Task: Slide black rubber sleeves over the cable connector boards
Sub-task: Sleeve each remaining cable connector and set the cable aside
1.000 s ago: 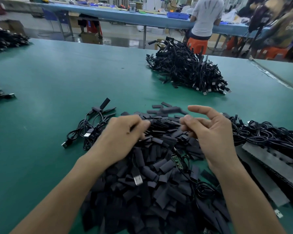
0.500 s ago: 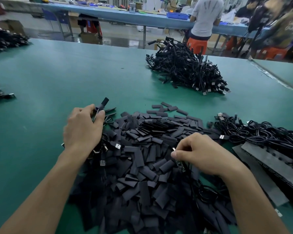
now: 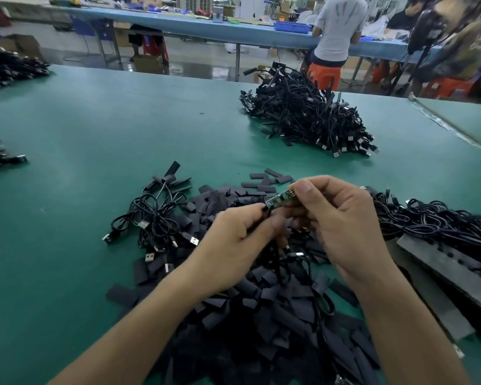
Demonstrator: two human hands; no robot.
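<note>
The right hand (image 3: 345,226) pinches the far tip of a bare green connector board (image 3: 279,200) between thumb and forefinger. The left hand (image 3: 233,245) is curled round the black cable (image 3: 308,262) at the board's other end. The board is held in the air over the pile of black rubber sleeves (image 3: 261,315), which lies towards the near edge of the green table (image 3: 122,134). No sleeve is on the board yet, and I cannot tell whether the left fingers also hold one. The main risk is that a sleeve catches on a corner or a solder joint and buckles, because these sleeves lie flat and must be squeezed open first. Pushing hard against that snag could bend the board at the cable joint, as both grips sit at its very ends. The right pinch also covers the gold contacts, so it has to let go at the right moment or the sleeve stops short. The cable hangs down into the pile and could drag loose sleeves along. Bare cables (image 3: 442,223) wait near the right edge and a finished heap (image 3: 303,118) lies by the far edge, so a skipped piece could get mixed in.
</note>
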